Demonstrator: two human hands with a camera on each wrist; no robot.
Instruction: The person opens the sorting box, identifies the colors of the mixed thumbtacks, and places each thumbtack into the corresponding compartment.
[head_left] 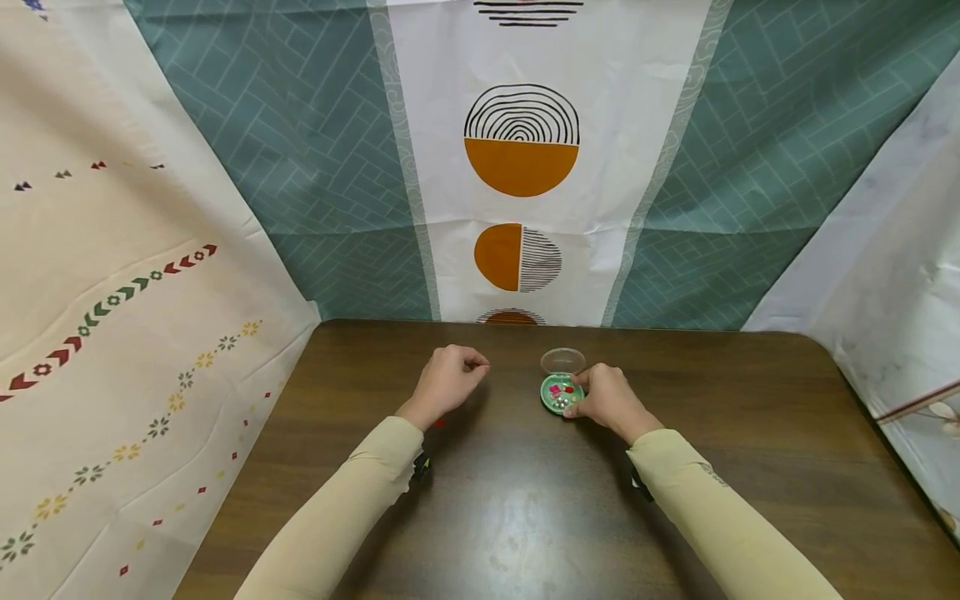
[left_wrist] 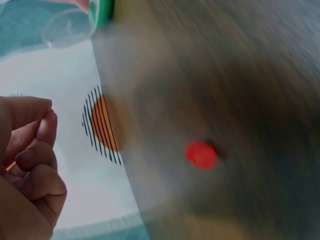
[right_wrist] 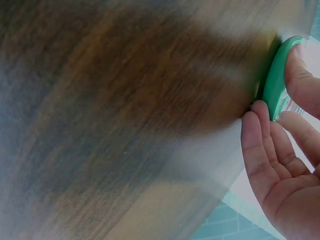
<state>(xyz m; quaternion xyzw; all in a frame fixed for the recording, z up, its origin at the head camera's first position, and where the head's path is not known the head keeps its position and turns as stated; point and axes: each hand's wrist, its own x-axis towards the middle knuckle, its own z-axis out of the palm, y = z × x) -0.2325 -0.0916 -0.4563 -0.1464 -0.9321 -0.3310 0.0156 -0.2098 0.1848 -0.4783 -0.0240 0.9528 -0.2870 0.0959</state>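
My right hand [head_left: 609, 402] grips the right side of a small round green case [head_left: 546, 402], thumb on one side and fingers on the other. Its clear lid [head_left: 562, 361] is flipped up at the back, and several tiny pink, red and pale pieces lie inside. In the right wrist view the green case [right_wrist: 281, 75] shows edge-on between thumb and fingers. My left hand [head_left: 447, 383] is held to the left of the case, above the table, with thumb and index fingertips together and the other fingers curled. No object shows between those fingertips in the left wrist view.
A small red piece with a rounded top [left_wrist: 201, 154] lies on the dark wooden table [head_left: 510, 500], near the left wrist. Patterned cloth [head_left: 517, 167] hangs behind the table's far edge. More cloth [head_left: 150, 400] borders the left side.
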